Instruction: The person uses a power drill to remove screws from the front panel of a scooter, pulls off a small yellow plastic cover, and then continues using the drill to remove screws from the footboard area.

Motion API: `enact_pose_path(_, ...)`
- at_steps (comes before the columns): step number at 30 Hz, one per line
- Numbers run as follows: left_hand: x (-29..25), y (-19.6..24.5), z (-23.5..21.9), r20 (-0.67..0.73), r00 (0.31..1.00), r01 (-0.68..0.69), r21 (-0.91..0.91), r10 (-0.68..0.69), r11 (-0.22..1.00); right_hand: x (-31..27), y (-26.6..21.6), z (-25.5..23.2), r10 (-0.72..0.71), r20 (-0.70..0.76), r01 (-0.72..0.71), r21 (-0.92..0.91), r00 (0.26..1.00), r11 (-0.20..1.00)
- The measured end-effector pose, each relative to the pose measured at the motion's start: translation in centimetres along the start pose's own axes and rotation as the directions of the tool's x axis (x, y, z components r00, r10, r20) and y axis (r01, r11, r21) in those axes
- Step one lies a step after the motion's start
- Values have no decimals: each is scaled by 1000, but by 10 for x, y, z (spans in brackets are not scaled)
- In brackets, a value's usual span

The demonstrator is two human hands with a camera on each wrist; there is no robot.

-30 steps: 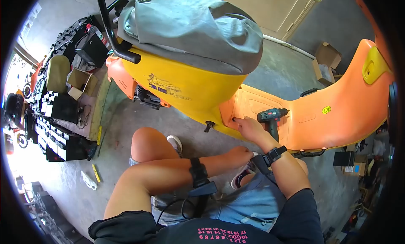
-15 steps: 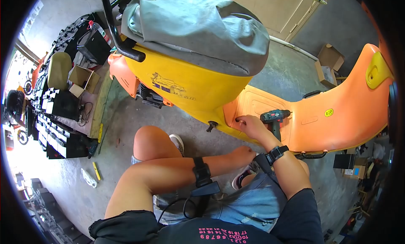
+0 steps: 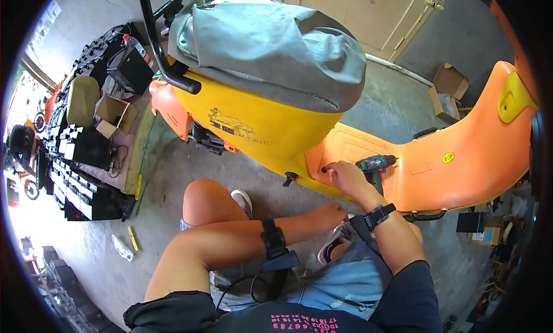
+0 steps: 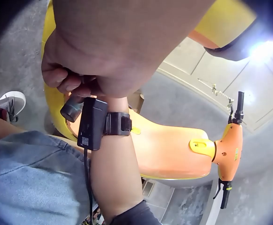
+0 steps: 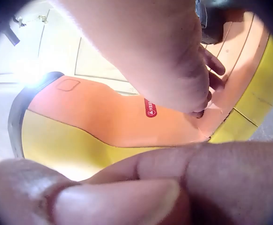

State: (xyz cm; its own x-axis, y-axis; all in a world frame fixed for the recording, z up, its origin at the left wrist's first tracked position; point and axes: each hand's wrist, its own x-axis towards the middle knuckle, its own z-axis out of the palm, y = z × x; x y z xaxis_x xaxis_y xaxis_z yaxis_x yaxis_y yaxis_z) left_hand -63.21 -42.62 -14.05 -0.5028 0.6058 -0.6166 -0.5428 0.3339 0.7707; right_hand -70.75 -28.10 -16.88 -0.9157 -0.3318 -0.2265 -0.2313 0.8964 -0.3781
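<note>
One small dark fastener [image 3: 324, 170] sits at the near left corner of the orange footboard [image 3: 357, 146], just where it meets the yellow side panel [image 3: 259, 125] under the covered seat [image 3: 271, 45], and the right hand [image 3: 344, 174] has its fingertips pinched on it; whether it is a screw or a plastic clip I cannot tell. Turning it well, I'd judge, means keeping the fingers square to the board and the wrist steady, so the piece threads straight and is not dropped to the concrete floor [image 3: 173, 177]. The cordless drill [image 3: 374, 163] lies on the footboard just right of that hand, within easy reach. The left hand [image 3: 331, 212] is lower and nearer, beside the knee, fingers curled in a loose fist; if it holds something, I cannot tell what.
</note>
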Motion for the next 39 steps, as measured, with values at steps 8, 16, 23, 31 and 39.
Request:
enact_pose_path(8,-4,0,-5,39,996,-72,-86,76,994,-13,4,-72,285,-198,-271,93,938,958)
enact_pose_path(16,-13,6,-15,114,992,90,-327,-55,941,-38,83,-66,586,-128,-577,106,800,810)
enact_pose_path(23,-12,20,-14,139,987,122,-343,-78,931,-53,85,-22,715,-1,-712,91,699,696)
enact_pose_path(31,-3,19,-33,68,998,6,-191,7,981,-49,61,-41,741,-163,-675,320,652,664)
enact_pose_path(39,-9,16,-18,-23,1000,-12,-140,9,990,-89,-3,-123,345,-191,108,964,919,244)
